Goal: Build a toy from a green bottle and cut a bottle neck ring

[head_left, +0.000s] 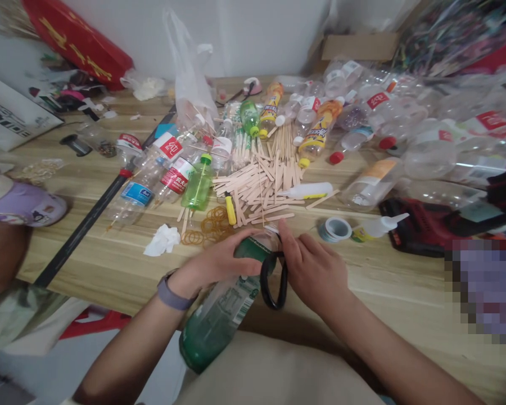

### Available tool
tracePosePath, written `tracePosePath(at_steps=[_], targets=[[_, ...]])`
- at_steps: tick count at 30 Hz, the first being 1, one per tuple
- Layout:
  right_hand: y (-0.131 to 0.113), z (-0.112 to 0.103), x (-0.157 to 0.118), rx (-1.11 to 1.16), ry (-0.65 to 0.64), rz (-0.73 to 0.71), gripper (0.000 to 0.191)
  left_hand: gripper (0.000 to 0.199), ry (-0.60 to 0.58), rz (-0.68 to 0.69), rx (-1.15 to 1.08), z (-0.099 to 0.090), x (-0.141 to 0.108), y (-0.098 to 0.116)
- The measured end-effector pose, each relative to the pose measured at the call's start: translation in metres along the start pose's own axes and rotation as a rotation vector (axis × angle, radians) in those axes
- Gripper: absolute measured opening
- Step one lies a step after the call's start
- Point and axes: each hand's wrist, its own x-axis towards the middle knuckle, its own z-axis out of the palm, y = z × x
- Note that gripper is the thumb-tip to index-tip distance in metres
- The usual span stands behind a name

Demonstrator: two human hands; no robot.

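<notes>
A large green plastic bottle (225,309) lies tilted in front of my body, its base toward me and its neck toward the table. My left hand (231,261), with a grey band on the wrist, wraps round its upper part. At the neck, my right hand (314,267) is closed on scissors; a black handle loop (274,281) hangs below the fingers. The blades are hidden, so I cannot tell whether they touch the bottle. Just beyond my hands lie flat wooden sticks (261,183), a small yellow-handled tool (230,210) and several rubber bands (213,222).
Plastic bottles (430,152) crowd the right side, near a red and black power tool (421,228). A tape roll (335,229) and a glue bottle (375,226) lie nearer. Crumpled tissue (162,240) is at left. Another person's arm (2,259) reaches in at the left edge.
</notes>
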Motion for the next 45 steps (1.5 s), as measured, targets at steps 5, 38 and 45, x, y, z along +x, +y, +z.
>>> tracePosePath(at_steps=[5, 38, 45], targets=[[-0.001, -0.007, 0.005, -0.056, -0.067, -0.025, 0.036, 0.061, 0.030, 0.013, 0.137, 0.007, -0.001, 0.009], [0.015, -0.014, 0.028, -0.023, -0.028, -0.107, 0.037, 0.067, 0.323, 0.271, 0.532, 0.034, -0.014, 0.023], [0.012, -0.008, 0.026, 0.032, -0.016, -0.128, 0.037, 0.074, 0.335, 0.258, 0.551, 0.031, -0.020, 0.015]])
